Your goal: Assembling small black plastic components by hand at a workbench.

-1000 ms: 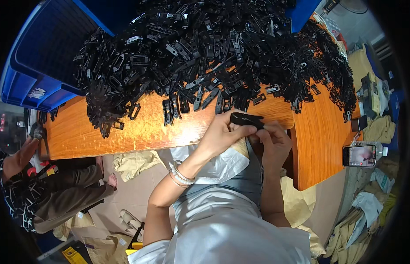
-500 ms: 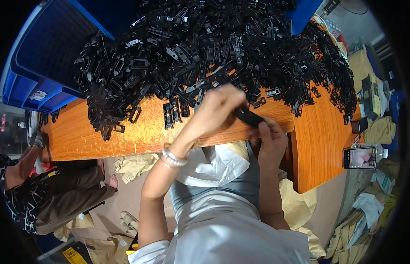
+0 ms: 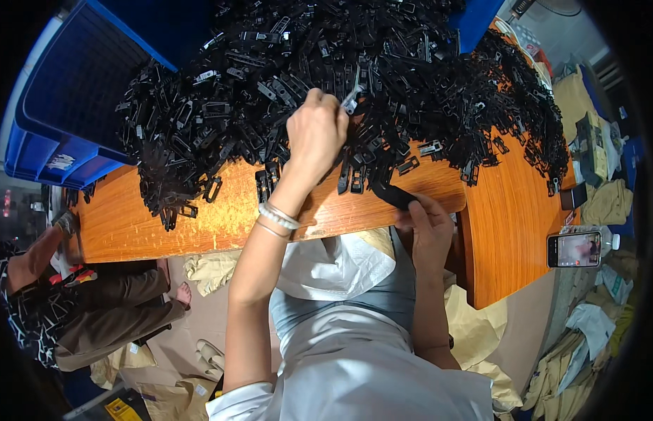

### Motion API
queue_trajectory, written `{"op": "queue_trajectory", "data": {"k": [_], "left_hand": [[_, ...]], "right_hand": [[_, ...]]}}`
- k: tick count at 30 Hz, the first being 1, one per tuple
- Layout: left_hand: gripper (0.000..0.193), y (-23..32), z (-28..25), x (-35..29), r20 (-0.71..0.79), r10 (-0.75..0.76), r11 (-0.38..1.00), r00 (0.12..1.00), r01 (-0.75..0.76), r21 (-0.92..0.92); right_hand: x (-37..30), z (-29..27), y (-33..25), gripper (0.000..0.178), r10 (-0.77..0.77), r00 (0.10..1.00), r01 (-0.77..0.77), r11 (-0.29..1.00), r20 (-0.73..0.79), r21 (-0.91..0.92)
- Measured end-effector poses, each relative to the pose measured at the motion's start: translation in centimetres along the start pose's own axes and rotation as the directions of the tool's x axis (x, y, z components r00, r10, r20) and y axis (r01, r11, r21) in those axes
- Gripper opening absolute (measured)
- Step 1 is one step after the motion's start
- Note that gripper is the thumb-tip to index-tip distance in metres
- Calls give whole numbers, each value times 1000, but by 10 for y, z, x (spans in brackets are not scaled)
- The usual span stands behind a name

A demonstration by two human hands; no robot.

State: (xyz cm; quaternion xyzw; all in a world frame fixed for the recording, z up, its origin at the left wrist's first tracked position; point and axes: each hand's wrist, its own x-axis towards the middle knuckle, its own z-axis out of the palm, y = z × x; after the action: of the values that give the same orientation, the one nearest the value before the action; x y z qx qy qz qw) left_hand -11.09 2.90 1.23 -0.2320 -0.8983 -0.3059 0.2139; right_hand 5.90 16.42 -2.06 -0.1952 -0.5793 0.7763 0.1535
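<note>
My left hand (image 3: 317,132), with a beaded bracelet on the wrist, reaches over the near edge of a heap of black buckle-like plastic parts (image 3: 249,91). Its fingers are curled down into the parts, and whatever they grip is hidden under them. Beside its fingertips, a shiny silvery piece (image 3: 352,102) lies on the heap. My right hand (image 3: 432,226) is closed at the table's front edge. Between thumb and fingers it pinches one end of a smooth, dark, curved strip (image 3: 394,196), whose other end points toward the heap.
The heap covers much of the wooden table (image 3: 509,231). A blue plastic crate (image 3: 74,105) stands at the left. A phone (image 3: 573,250) leans against a clear bottle at the right. Another person's gloved hand (image 3: 65,223) rests at the table's left end. Paper bags lie below.
My left hand has moved away from the dark strip, up and left onto the heap. My right hand keeps holding the strip in nearly the same place. The view has shifted slightly.
</note>
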Motion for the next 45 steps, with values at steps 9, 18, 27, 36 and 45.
{"op": "queue_trajectory", "data": {"k": [9,18,27,36,45], "left_hand": [[36,-12,-40,-36,381,-313,305,870,472,-827],[43,15,-81,-71,567,-98,687,818,468,-557],[43,27,-81,-86,409,-6,781,912,260,-568],[32,26,-84,-96,393,60,782,918,201,-589],[16,-19,-89,-122,252,-83,840,964,204,-502]], "right_hand": [[12,15,5,19,49,974,-77,990,221,119],[4,36,-25,21,0,948,-12,999,318,35],[1,36,-22,30,-358,802,524,805,478,-278],[-3,37,-24,32,-262,833,429,863,487,-269],[-12,40,-19,25,-25,758,194,963,651,-189]]}}
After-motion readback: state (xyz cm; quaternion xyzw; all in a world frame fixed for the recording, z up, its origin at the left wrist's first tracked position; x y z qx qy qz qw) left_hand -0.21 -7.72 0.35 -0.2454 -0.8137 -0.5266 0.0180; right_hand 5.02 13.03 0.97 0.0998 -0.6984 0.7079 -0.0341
